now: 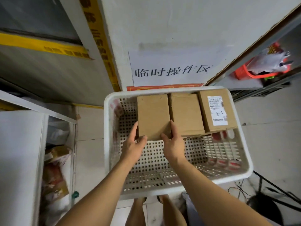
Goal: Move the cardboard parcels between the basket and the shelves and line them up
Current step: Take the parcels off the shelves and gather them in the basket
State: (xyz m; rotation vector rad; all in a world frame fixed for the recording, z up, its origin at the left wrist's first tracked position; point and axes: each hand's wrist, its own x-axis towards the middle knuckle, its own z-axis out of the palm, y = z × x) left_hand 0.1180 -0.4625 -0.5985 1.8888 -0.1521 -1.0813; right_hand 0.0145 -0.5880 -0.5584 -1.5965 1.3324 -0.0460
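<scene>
The leftmost parcel (153, 115) lies in the white basket (179, 190), touching its neighbour in the back row; left hand (132, 145) and right hand (173, 144) pinch its near corners, fingers curled round the edges; it looks stiff, light, best gripped by opposite sides.

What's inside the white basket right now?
Three cardboard parcels in a row along the white basket's far wall: left parcel held by both hands, middle parcel, labelled parcel. The perforated floor nearer the person is bare. Anything beneath the parcels is hidden.
</scene>
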